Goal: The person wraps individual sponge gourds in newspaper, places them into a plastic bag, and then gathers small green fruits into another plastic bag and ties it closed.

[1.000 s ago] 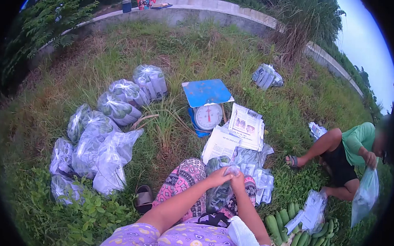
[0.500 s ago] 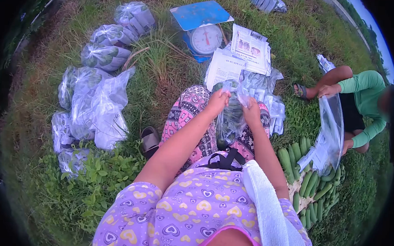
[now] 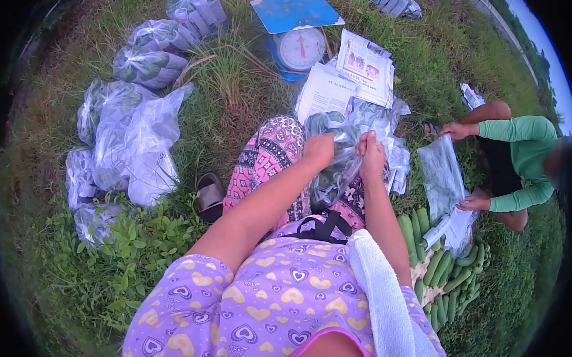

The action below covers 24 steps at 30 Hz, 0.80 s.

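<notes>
Between my knees stands a clear plastic bag (image 3: 330, 184) with dark green vegetables inside, partly hidden by my forearms. My left hand (image 3: 319, 149) is closed in a fist on the left side of the bag's top. Across from it, my right hand (image 3: 372, 154) pinches the plastic at the right side. Just beyond my hands lie printed newspaper sheets (image 3: 327, 94), and more plastic-wrapped paper bundles (image 3: 398, 159) sit beside my right knee.
A scale with a dial (image 3: 301, 48) and blue platform (image 3: 297, 13) stands ahead. Several filled plastic bags (image 3: 153, 67) line the left grass. At right, a co-worker in green sleeves (image 3: 518, 128) holds a paper-lined plastic bag (image 3: 444, 176) over piled green cucumber-like vegetables (image 3: 445, 268).
My hands have moved slightly farther apart, still gripping the bag's top. The co-worker's bag has shifted left, toward me, and sits lower over the vegetables.
</notes>
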### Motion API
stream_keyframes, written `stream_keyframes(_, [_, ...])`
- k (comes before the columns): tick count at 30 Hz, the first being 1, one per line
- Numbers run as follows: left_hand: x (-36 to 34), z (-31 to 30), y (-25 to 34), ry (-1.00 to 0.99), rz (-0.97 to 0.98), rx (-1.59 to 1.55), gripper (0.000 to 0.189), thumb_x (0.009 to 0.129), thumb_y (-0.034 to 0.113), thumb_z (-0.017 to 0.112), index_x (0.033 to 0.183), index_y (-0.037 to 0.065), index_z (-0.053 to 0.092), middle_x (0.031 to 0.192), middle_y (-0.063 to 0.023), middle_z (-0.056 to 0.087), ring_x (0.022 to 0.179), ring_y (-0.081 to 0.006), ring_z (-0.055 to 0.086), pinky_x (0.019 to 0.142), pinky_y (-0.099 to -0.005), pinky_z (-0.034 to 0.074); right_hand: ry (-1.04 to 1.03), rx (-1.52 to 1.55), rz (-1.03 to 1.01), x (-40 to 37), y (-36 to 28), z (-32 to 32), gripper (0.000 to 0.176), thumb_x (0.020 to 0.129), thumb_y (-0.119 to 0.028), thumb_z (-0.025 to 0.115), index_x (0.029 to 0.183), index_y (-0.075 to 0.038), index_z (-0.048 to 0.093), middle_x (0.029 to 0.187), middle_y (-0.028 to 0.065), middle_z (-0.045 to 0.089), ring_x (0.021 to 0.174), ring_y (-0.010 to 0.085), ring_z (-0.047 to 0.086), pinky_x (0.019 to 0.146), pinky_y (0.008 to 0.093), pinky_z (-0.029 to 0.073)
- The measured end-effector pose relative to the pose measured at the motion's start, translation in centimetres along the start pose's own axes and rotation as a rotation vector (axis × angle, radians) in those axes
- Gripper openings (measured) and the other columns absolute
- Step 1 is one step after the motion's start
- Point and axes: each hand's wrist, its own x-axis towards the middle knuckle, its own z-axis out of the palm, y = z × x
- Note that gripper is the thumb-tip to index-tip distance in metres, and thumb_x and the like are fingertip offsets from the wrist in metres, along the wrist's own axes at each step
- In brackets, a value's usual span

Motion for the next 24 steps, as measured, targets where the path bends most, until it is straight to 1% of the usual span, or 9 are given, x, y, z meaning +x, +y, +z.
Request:
stream_keyframes(1, [0.3, 0.5, -0.4, 0.015, -0.039, 0.0, 0.022, 0.091, 0.02, 0.048, 0.089, 0.001, 0.06, 0.077, -0.0187, 0.066, 0.073, -0.0346, 0.065, 0.071, -0.0455, 0.05, -0.069, -0.229, -0.037, -0.1, -1.0, 0.5, 0.031, 0.094, -0.03, 0.052, 0.085, -0.001, 0.06, 0.071, 0.0138, 0.066, 0.068, 0.0294, 0.064, 0.068, 0.0423, 0.049])
stream_keyframes(3, [1.4, 0.2, -1.8, -0.037, -0.156, -0.684, 0.024, 0.094, 0.022, 0.046, 0.09, 0.002, 0.058, 0.069, -0.011, 0.061, 0.064, -0.026, 0.06, 0.066, -0.04, 0.049, -0.171, -1.014, -0.204, -0.7, -2.9, 1.8, 0.027, 0.089, -0.028, 0.057, 0.083, -0.002, 0.059, 0.069, 0.0168, 0.065, 0.067, 0.0321, 0.065, 0.062, 0.0448, 0.048])
stream_keyframes(5, [1.6, 0.1, -2.3, -0.041, -0.259, -1.341, 0.028, 0.1, 0.026, 0.041, 0.092, 0.003, 0.055, 0.062, 0.0, 0.048, 0.055, -0.0124, 0.047, 0.06, -0.0296, 0.045, -0.314, -1.354, -0.272, -0.3, -2.6, 1.9, 0.023, 0.085, -0.025, 0.058, 0.086, -0.003, 0.06, 0.072, 0.0195, 0.065, 0.071, 0.034, 0.065, 0.062, 0.0456, 0.048])
stream_keyframes(8, [1.7, 0.0, -3.0, -0.036, -0.19, -1.604, 0.028, 0.101, 0.025, 0.039, 0.094, 0.002, 0.054, 0.063, -0.0017, 0.049, 0.057, -0.0135, 0.048, 0.06, -0.0298, 0.044, -0.348, -1.598, -0.273, 0.0, -2.5, 2.9, 0.018, 0.083, -0.022, 0.058, 0.089, -0.004, 0.06, 0.075, 0.0201, 0.065, 0.074, 0.0363, 0.064, 0.064, 0.0467, 0.047])
stream_keyframes(12, [2.5, 0.8, -3.1, -0.064, -0.184, -0.99, 0.025, 0.098, 0.024, 0.043, 0.102, 0.002, 0.055, 0.068, -0.0079, 0.055, 0.061, -0.0229, 0.055, 0.068, -0.037, 0.047, -0.192, -1.457, -0.257, -0.7, -3.3, 4.0, 0.016, 0.083, -0.019, 0.057, 0.088, -0.005, 0.059, 0.077, 0.0194, 0.065, 0.076, 0.0379, 0.063, 0.071, 0.0469, 0.046])
stream_keyframes(15, [1.8, 1.3, -2.0, 0.131, 0.094, -0.399, 0.025, 0.093, 0.021, 0.046, 0.108, 0.002, 0.054, 0.084, -0.0192, 0.063, 0.08, -0.0373, 0.061, 0.077, -0.0429, 0.047, -0.227, -1.335, -0.435, -0.7, -3.0, 4.1, 0.016, 0.082, -0.016, 0.057, 0.094, -0.004, 0.058, 0.076, 0.0226, 0.063, 0.074, 0.0409, 0.06, 0.07, 0.0506, 0.045])
stream_keyframes(18, [1.3, 0.4, -1.6, -0.039, 0.174, -0.515, 0.03, 0.089, 0.023, 0.049, 0.111, 0.003, 0.053, 0.101, -0.0256, 0.061, 0.099, -0.0427, 0.057, 0.085, -0.0444, 0.045, -0.197, -1.36, -0.426, -0.5, -2.6, 4.0, 0.016, 0.083, -0.015, 0.055, 0.094, -0.004, 0.057, 0.076, 0.0229, 0.062, 0.073, 0.0403, 0.06, 0.07, 0.05, 0.044])
stream_keyframes(22, [0.5, 0.2, -1.3, -0.219, 0.333, -0.93, 0.048, 0.087, 0.036, 0.055, 0.114, -0.004, 0.051, 0.107, -0.029, 0.059, 0.103, -0.0372, 0.058, 0.085, -0.0408, 0.045, -0.211, -1.424, -0.33, -0.3, -2.3, 4.4, 0.017, 0.086, -0.017, 0.051, 0.094, -0.003, 0.057, 0.079, 0.0207, 0.064, 0.075, 0.038, 0.06, 0.073, 0.0476, 0.043])
stream_keyframes(24, [0.5, -1.1, -0.7, -0.256, 0.245, -0.816, 0.05, 0.088, 0.038, 0.054, 0.112, -0.006, 0.053, 0.103, -0.0293, 0.061, 0.1, -0.0351, 0.06, 0.084, -0.0402, 0.046, -0.233, -1.491, -0.319, -0.5, -2.3, 4.7, 0.018, 0.087, -0.018, 0.05, 0.091, -0.003, 0.057, 0.081, 0.0191, 0.065, 0.077, 0.0365, 0.061, 0.074, 0.0466, 0.043])
